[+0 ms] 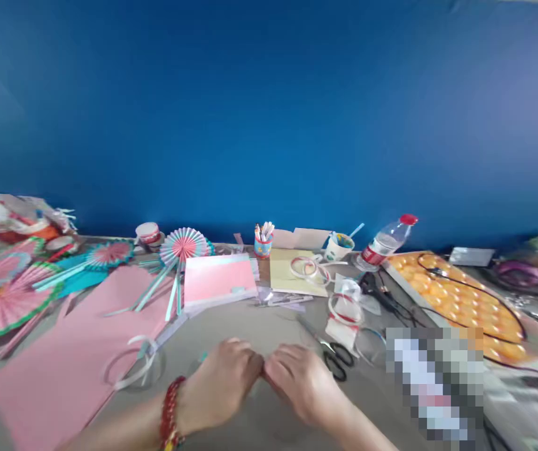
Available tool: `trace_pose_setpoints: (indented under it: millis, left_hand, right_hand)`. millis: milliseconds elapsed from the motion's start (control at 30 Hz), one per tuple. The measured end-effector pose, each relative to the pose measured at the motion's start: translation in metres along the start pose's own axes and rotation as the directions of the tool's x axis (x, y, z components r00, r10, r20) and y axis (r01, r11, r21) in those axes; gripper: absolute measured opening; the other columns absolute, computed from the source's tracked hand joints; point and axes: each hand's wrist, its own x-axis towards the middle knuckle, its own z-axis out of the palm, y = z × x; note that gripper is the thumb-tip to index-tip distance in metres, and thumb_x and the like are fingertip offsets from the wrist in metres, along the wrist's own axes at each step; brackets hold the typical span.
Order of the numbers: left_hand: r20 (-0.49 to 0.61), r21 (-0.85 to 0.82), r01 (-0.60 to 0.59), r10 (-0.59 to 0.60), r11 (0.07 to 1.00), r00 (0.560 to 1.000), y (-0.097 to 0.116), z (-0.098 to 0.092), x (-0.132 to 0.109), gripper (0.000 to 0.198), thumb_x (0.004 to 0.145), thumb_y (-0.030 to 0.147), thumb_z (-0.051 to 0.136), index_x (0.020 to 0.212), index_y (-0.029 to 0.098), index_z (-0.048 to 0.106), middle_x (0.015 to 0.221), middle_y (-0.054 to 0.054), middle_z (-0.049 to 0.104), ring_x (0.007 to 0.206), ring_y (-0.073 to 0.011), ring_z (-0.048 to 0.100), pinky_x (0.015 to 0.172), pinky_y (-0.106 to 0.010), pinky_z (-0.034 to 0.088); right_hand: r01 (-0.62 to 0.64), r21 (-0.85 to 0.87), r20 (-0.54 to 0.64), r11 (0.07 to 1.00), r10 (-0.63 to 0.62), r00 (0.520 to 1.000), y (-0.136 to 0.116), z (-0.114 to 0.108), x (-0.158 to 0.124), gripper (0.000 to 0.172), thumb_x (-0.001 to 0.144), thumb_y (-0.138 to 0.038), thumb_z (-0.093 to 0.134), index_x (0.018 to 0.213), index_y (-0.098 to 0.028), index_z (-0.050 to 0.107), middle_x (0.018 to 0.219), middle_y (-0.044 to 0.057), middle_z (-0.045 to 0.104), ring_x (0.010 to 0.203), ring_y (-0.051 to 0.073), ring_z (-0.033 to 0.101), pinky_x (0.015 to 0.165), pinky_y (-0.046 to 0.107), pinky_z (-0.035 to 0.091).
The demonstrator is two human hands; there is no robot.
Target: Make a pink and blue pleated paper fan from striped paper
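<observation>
My left hand (224,383), with a red beaded bracelet (171,407) at its wrist, is closed over the grey tabletop. Touching it at the knuckles is my right hand (300,381), also closed. The fingers of both curl inward and down, so whatever they hold, if anything, is hidden. A tiny teal bit (203,356) shows beside the left hand. Scissors with black handles (338,360) lie just right of the right hand. To the left, a roll of clear tape (132,369) rests on a large pink sheet (62,369).
Pleated paper fans (184,245) and pink card (222,279) lie behind and left. A pen cup (263,245), a paper cup (339,247) and a tilted-looking bottle (386,244) stand along the blue wall. Tape rolls (345,309), cables and an orange bumpy tray (461,294) fill the right.
</observation>
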Motion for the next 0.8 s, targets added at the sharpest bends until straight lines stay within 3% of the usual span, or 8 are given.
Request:
trace_pose_setpoints:
  millis: [233,333,467,567,667,733,800]
  left_hand:
    - [0.075,-0.009,0.025,-0.025,1.000,0.997,-0.004,-0.009,-0.018,0.013,0.094,0.021,0.049,0.082,0.020,0.054,0.072,0.000,0.062,0.062,-0.0175,0.055,0.056,-0.029,0.026]
    - [0.104,-0.020,0.071,-0.068,0.997,0.992,-0.015,-0.011,-0.030,0.017,0.095,0.021,0.046,0.080,0.020,0.054,0.071,0.000,0.062,0.061,-0.0169,0.054,0.058,-0.029,0.028]
    - [0.151,-0.094,0.096,-0.081,0.991,0.985,-0.036,-0.014,-0.053,0.016,0.088,0.010,0.044,0.080,0.019,0.054,0.074,-0.001,0.062,0.067,-0.0178,0.056,0.063,-0.028,0.034]
    - [0.133,-0.255,0.247,-0.219,0.935,0.967,-0.051,-0.018,-0.070,0.024,0.092,0.012,0.039,0.075,0.020,0.054,0.074,-0.001,0.062,0.069,-0.0164,0.058,0.066,-0.025,0.038]
    - [0.020,-0.457,0.354,-0.389,0.816,0.921,-0.056,-0.022,-0.073,0.025,0.101,0.024,0.035,0.100,0.024,0.060,0.096,-0.003,0.067,0.088,-0.0170,0.062,0.081,-0.025,0.045]
    - [-0.038,-0.555,0.298,-0.382,0.776,0.923,-0.051,-0.021,-0.065,0.033,0.098,0.034,0.046,0.130,0.027,0.049,0.120,-0.006,0.063,0.106,-0.0198,0.059,0.093,-0.028,0.044]
    - [-0.035,-0.636,0.229,-0.324,0.737,0.946,-0.043,-0.019,-0.052,0.054,0.091,0.039,0.059,0.140,0.027,0.040,0.128,-0.008,0.060,0.109,-0.0211,0.059,0.094,-0.028,0.046]
  right_hand:
    - [0.052,-0.035,-0.012,0.998,-0.053,0.999,-0.006,-0.012,-0.008,0.038,0.103,-0.017,0.029,0.071,-0.019,0.048,0.062,-0.001,0.053,0.056,0.014,0.041,0.056,0.029,0.022]
    - [-0.039,0.020,-0.018,0.999,0.039,0.999,0.002,-0.016,-0.021,0.032,0.102,-0.019,0.036,0.073,-0.019,0.049,0.062,-0.001,0.054,0.057,0.013,0.044,0.056,0.026,0.026]
    - [-0.175,0.215,-0.005,0.961,0.181,0.984,0.021,-0.031,-0.044,0.024,0.101,-0.024,0.041,0.081,-0.021,0.054,0.066,-0.001,0.058,0.060,0.012,0.052,0.059,0.021,0.035]
    - [-0.350,0.303,0.017,0.886,0.362,0.932,0.036,-0.045,-0.059,0.019,0.098,-0.026,0.048,0.082,-0.021,0.057,0.070,-0.001,0.062,0.064,0.012,0.058,0.060,0.020,0.040]
    - [-0.503,0.352,0.126,0.789,0.493,0.861,0.039,-0.047,-0.057,0.020,0.095,-0.029,0.052,0.078,-0.022,0.060,0.068,-0.002,0.063,0.062,0.012,0.058,0.060,0.020,0.041]
    - [-0.543,0.409,0.190,0.734,0.513,0.837,0.033,-0.039,-0.047,0.022,0.094,-0.031,0.053,0.077,-0.021,0.061,0.066,-0.002,0.064,0.061,0.012,0.058,0.060,0.020,0.041]
    - [-0.554,0.464,0.238,0.691,0.505,0.830,0.025,-0.026,-0.034,0.019,0.092,-0.031,0.055,0.077,-0.021,0.063,0.063,-0.003,0.064,0.058,0.012,0.058,0.059,0.020,0.041]
